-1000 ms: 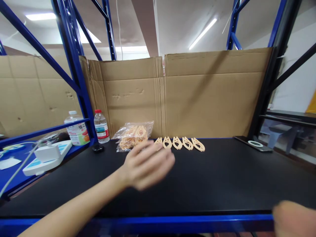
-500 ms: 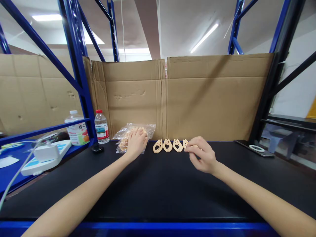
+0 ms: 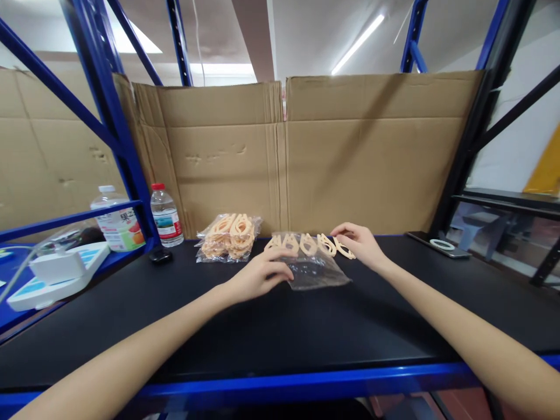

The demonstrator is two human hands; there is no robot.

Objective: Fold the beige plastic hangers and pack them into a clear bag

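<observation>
My left hand (image 3: 265, 273) is pinched on the left edge of a clear plastic bag (image 3: 317, 274), which extends rightward over the black table. Behind and partly under the bag, several pale wooden clip-shaped pieces (image 3: 308, 244) form a row. At the right end of that row, my right hand (image 3: 361, 245) has its fingers bent over the last piece (image 3: 345, 249); whether it grips the piece is unclear. To the left lies a pile of similar pieces (image 3: 230, 238) in clear plastic packaging.
A red-capped bottle (image 3: 167, 217), a black mouse-like object (image 3: 160, 255) and a larger bottle (image 3: 118, 224) stand left, near a white power strip (image 3: 65, 280). Cardboard (image 3: 371, 157) walls the back. A phone (image 3: 437, 244) with a white ring lies right.
My left hand has left the packaged pile and moved right, now holding a clear bag. Another piece shows at the right end of the row. The view has shifted.
</observation>
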